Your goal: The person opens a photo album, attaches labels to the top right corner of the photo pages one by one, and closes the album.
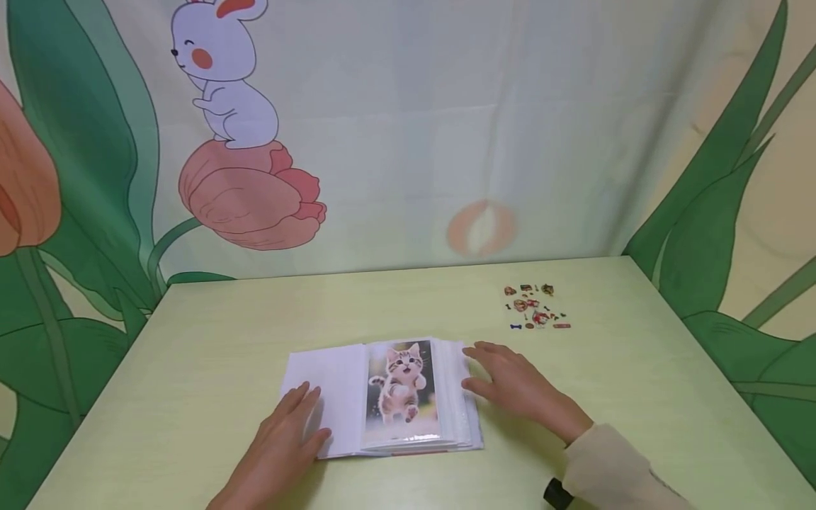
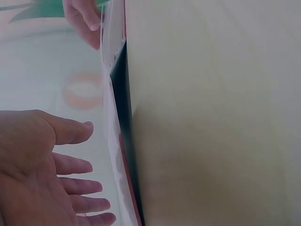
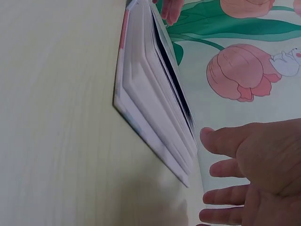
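— Although most of the scene is plain to see, what is cut off or hard to make out?

— The left hand (image 1: pixel 280 443) meets the near edge of the head view and hides part of the left side of a photo album (image 1: pixel 341 397). A small black object (image 1: pixel 557 494) beside the right sleeve (image 1: pixel 612 467) is only partly visible, so I can't say what it is. The stickers (image 1: pixel 540 319) at the far right are too small to read one by one.

— And the surface, the room?

— A pale yellow-green counter (image 1: pixel 210 340) with printed cloth (image 1: pixel 395 156) behind it: a rabbit (image 1: pixel 242 113) on a pink flower (image 1: pixel 248 198) at far left, with green leaves (image 1: pixel 70 142) to either side.

— What's in the album?

— It lies open at the near middle of the counter. The left side is plain white; on the right, a kitten picture (image 1: pixel 400 389) tops a thick stack of pages (image 1: pixel 455 404).

— And the hands?

— The left fingers (image 2: pixel 82 185) are spread loosely by the left cover. The right hand (image 1: pixel 513 386) is at the right edge, its fingers (image 3: pixel 228 168) extended. Whether either touches, I can't tell.
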Action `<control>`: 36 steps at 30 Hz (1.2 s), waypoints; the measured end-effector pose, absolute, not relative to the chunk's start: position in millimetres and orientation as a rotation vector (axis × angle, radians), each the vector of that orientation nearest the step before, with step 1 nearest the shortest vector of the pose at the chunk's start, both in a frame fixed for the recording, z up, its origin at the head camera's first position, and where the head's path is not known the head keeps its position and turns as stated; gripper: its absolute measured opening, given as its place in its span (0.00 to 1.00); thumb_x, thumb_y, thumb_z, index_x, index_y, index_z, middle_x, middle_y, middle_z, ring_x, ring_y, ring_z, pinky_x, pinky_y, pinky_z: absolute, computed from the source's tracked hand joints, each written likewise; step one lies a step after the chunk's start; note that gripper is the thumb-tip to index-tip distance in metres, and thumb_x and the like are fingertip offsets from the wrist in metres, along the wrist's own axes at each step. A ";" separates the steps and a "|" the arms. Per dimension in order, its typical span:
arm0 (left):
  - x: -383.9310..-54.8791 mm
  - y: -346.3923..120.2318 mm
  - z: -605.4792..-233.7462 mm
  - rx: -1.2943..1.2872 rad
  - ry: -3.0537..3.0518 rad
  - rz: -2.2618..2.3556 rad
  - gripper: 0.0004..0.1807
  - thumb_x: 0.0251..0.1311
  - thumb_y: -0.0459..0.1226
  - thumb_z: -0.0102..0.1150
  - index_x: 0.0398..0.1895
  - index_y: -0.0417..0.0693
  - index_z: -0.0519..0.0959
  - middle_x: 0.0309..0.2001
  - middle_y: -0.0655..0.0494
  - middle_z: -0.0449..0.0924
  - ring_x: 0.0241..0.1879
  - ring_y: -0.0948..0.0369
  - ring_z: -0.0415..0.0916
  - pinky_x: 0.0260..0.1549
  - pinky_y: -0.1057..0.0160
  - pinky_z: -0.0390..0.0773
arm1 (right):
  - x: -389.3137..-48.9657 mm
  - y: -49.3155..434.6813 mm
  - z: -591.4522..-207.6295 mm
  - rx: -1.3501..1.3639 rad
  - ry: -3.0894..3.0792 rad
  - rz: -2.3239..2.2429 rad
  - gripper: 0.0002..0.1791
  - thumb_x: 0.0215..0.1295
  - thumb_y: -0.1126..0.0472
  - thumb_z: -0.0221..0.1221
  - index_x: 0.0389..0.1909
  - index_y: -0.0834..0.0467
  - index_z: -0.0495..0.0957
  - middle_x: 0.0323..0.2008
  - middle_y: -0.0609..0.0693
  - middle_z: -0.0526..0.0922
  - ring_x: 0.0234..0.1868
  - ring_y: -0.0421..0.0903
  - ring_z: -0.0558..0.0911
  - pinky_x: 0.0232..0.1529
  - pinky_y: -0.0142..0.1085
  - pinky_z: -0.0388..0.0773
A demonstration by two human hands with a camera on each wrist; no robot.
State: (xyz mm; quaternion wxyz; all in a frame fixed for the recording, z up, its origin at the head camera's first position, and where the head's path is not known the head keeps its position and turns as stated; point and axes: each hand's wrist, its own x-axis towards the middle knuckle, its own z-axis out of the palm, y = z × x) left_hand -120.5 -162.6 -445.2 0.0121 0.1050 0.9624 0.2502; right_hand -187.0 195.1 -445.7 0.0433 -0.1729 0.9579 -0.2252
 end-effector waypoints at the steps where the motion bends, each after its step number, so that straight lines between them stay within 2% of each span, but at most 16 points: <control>1: -121.0 -160.8 -444.5 0.356 3.012 0.786 0.34 0.68 0.36 0.66 0.72 0.29 0.68 0.74 0.31 0.63 0.74 0.36 0.58 0.68 0.35 0.62 | -187.2 198.7 -445.3 -0.527 2.937 -0.688 0.31 0.73 0.51 0.63 0.71 0.62 0.73 0.71 0.64 0.71 0.73 0.63 0.68 0.71 0.61 0.64; 10: -125.9 -137.0 -432.1 0.495 3.017 0.814 0.33 0.69 0.37 0.66 0.73 0.34 0.68 0.76 0.36 0.62 0.76 0.38 0.56 0.69 0.35 0.62 | -188.1 232.4 -440.1 -0.451 3.000 -0.698 0.30 0.74 0.51 0.62 0.70 0.64 0.73 0.69 0.66 0.72 0.71 0.65 0.69 0.67 0.65 0.65; 18: -132.6 -105.1 -420.7 0.590 3.019 0.826 0.34 0.69 0.42 0.66 0.74 0.39 0.69 0.76 0.41 0.63 0.76 0.40 0.57 0.71 0.38 0.61 | -194.7 264.3 -439.2 -0.327 3.036 -0.668 0.32 0.74 0.51 0.61 0.71 0.66 0.71 0.69 0.69 0.71 0.70 0.69 0.68 0.66 0.69 0.64; 29: -145.1 -62.0 -411.4 0.901 3.029 0.895 0.33 0.66 0.37 0.69 0.71 0.34 0.71 0.73 0.34 0.66 0.73 0.36 0.62 0.67 0.35 0.65 | -206.7 294.0 -436.0 -0.230 3.052 -0.620 0.33 0.76 0.51 0.59 0.72 0.69 0.68 0.69 0.73 0.68 0.71 0.71 0.66 0.64 0.74 0.60; 36: -153.1 -42.5 -406.5 0.910 2.992 0.866 0.34 0.68 0.40 0.67 0.73 0.34 0.69 0.75 0.36 0.64 0.75 0.39 0.59 0.70 0.38 0.64 | -218.6 306.1 -437.1 -0.232 3.066 -0.616 0.31 0.77 0.53 0.58 0.70 0.71 0.69 0.70 0.75 0.66 0.70 0.73 0.65 0.65 0.73 0.61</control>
